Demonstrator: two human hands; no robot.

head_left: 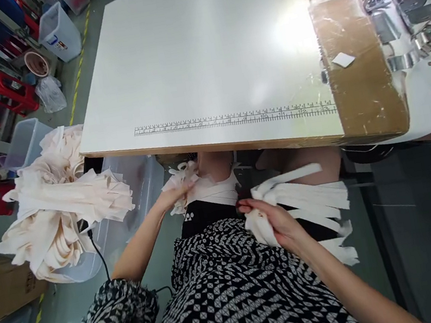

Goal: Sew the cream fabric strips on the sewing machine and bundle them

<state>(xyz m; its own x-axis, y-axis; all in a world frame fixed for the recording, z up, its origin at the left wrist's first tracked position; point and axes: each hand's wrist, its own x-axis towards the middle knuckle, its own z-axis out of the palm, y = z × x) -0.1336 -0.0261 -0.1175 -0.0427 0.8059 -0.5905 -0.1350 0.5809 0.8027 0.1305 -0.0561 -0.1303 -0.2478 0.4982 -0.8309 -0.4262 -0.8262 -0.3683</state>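
Observation:
Below the table edge, my right hand point(277, 220) is closed round a bunched white fabric strip point(262, 228) over my lap. A fan of white fabric strips point(308, 198) lies across my thigh beside it, with loose ends pointing right. My left hand point(177, 192) grips a ruffled bundle of cream fabric strips point(182, 175) at my other leg; its fingertips are partly lost in the cloth. Between the two hands, more pale cloth point(220, 191) lies over my lap.
A white table point(200, 48) with a printed ruler point(233, 118) spans the front. Brown tape point(358, 77) and a sewing machine point(417, 34) are at its right. At left, a heap of cream strips point(69, 202) overflows a clear plastic bin point(140, 182); a cable hangs there.

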